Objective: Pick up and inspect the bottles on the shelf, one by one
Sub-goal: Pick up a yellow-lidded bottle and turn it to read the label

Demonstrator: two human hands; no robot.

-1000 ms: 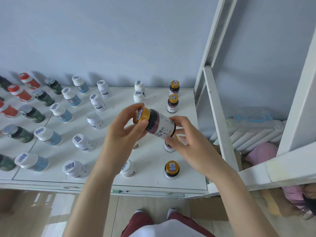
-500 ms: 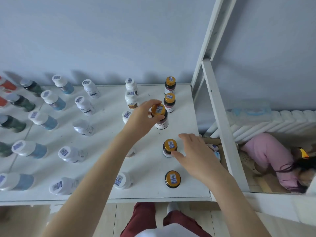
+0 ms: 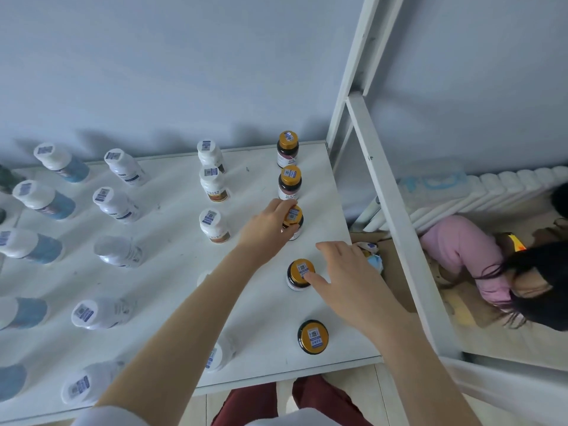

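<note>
A column of dark bottles with gold caps stands along the right side of the white shelf [image 3: 172, 272]. My left hand [image 3: 267, 227] grips the third gold-capped bottle [image 3: 294, 218] by its cap; the bottle stands upright on the shelf. My right hand [image 3: 347, 278] hovers over the fourth gold-capped bottle [image 3: 299, 273], with its thumb tip touching the cap and the fingers spread and relaxed. A fifth gold-capped bottle [image 3: 313, 336] stands near the front edge. Two more gold-capped bottles [image 3: 289, 149] stand at the back.
Several white-capped bottles [image 3: 212, 226] stand in rows to the left, some with blue bodies [image 3: 46, 199]. A white frame post [image 3: 396, 216] borders the shelf's right edge. Beyond it, a person in pink [image 3: 467, 250] is low on the floor by a radiator [image 3: 479, 192].
My left hand has set the inspected bottle upright on the shelf in the gold-capped column. My right hand let go of it and moved down onto the fourth bottle's cap.
</note>
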